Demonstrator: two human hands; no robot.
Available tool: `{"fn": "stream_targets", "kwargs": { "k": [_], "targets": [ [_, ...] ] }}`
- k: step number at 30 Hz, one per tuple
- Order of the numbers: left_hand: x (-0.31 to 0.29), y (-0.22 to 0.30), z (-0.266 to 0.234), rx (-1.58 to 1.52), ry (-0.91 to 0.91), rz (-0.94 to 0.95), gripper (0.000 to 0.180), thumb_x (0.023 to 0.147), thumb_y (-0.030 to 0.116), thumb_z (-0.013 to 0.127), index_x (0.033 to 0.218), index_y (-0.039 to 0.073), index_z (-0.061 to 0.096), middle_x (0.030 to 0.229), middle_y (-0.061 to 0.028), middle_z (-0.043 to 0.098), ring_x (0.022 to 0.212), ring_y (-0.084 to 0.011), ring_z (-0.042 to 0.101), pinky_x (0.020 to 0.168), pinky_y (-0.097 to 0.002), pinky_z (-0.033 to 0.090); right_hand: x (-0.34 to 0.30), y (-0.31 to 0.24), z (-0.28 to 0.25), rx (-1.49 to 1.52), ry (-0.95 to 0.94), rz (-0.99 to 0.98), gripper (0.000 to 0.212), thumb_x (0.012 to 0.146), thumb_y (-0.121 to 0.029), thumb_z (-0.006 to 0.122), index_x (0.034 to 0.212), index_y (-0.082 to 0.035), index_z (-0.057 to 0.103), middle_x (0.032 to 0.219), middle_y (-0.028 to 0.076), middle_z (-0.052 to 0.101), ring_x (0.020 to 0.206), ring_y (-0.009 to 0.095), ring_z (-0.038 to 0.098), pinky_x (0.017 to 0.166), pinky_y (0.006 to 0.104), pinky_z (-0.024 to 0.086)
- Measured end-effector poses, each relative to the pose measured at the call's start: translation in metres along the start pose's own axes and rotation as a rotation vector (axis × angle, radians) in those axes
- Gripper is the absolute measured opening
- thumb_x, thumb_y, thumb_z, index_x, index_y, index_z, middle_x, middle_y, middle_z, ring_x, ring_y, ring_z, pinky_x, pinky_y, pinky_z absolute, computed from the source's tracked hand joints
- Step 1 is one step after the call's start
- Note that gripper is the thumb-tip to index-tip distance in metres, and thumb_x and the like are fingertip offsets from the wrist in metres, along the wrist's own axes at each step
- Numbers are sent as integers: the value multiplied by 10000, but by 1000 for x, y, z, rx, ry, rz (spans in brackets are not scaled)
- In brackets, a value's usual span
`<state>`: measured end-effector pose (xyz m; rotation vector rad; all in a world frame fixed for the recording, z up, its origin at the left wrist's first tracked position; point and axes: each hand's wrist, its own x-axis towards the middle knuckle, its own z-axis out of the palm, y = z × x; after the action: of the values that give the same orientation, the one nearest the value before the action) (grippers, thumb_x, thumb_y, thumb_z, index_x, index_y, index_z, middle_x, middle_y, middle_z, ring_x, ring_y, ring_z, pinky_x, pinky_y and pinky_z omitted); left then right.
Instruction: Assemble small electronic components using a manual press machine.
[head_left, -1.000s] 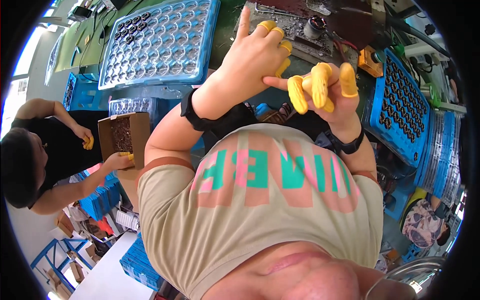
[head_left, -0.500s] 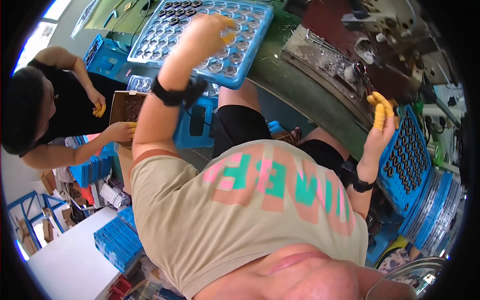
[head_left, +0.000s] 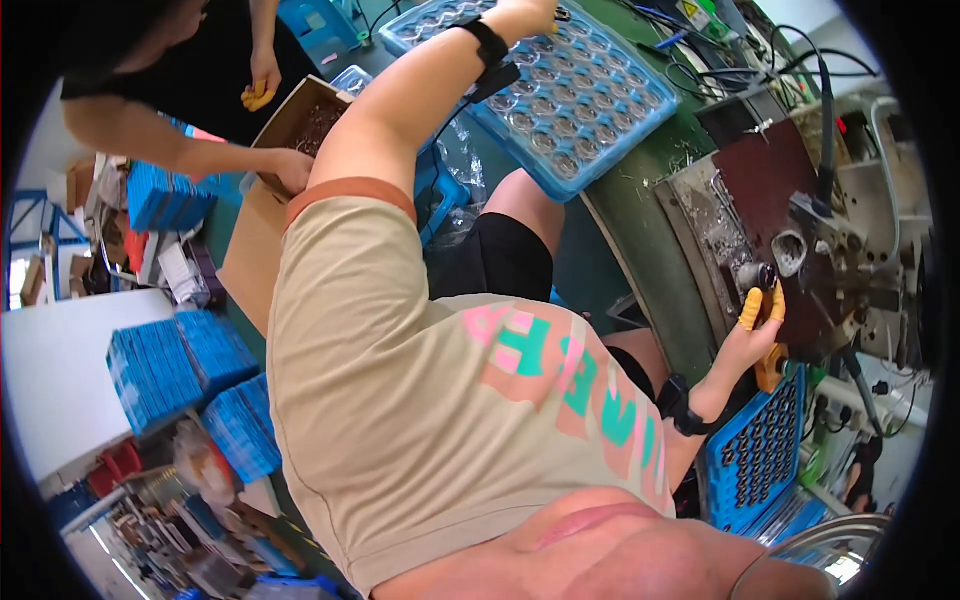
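- Left hand (head_left: pixel 526 16) over the clear tray's (head_left: pixel 560 105) far side, left on the bench (head_left: pixel 650 255); cut off, grip cannot be told.
- Right hand (head_left: pixel 752 338), fingers slightly parted at the dark part (head_left: pixel 767 276), right; cannot tell if gripping.
- Blue tray (head_left: pixel 724 508) near right.

The person is wearing a loose beige T-shirt (head_left: pixel 370 400), and a rust-brown cuff band (head_left: pixel 350 187) is edging its short left sleeve. Across the chest, bold block lettering (head_left: pixel 525 345) is showing in green and pink over larger peach shapes. Black shorts (head_left: pixel 500 262) are covering the upper thighs. A black strap (head_left: pixel 487 40) with a boxy dark module (head_left: pixel 493 82) is circling the left wrist. A similar black wristband (head_left: pixel 683 408) is wrapping the right wrist, and wrinkled yellow finger cots (head_left: pixel 751 308) are sheathing fingers of the right hand (head_left: pixel 757 335).
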<state>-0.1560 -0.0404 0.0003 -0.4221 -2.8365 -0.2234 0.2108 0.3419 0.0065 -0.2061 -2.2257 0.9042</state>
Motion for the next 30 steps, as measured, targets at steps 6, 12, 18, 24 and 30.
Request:
{"fn": "stream_targets", "kwargs": {
  "k": [6,12,18,24,30],
  "targets": [
    [-13,17,-18,118,23,-127,207,679,202,690,810,48,736,856,-189,701,812,-344,693,730,-427,552,10,2,8,141,56,51,351,917,-148,679,1196,34,571,1130,101,636,1008,180,605,900,303,475],
    [-7,-6,-21,-342,-202,-67,160,685,186,703,772,54,728,761,-194,684,727,-340,684,671,-424,548,13,-8,8,65,66,84,327,887,-161,718,1143,13,612,1055,74,664,963,154,606,880,291,485],
    [14,-19,3,-32,-126,65,345,739,349,740,953,78,727,916,-153,708,853,-329,680,778,-406,544,14,-8,-2,54,109,34,335,853,-134,746,1135,8,631,1048,67,658,950,164,612,887,286,471],
    [16,-30,-4,-175,-225,-36,423,710,416,756,961,76,736,906,-158,717,861,-307,689,774,-395,534,-19,-5,-24,58,201,-57,361,807,-114,776,1120,-1,635,1084,98,650,973,214,617,905,314,468],
    [2,22,-25,-499,62,59,408,740,301,779,1068,74,689,933,-119,714,852,-236,692,755,-334,534,-71,2,-53,-129,165,-118,411,753,-132,808,1098,-20,617,1065,126,658,969,298,623,870,358,491]
  ]
}}
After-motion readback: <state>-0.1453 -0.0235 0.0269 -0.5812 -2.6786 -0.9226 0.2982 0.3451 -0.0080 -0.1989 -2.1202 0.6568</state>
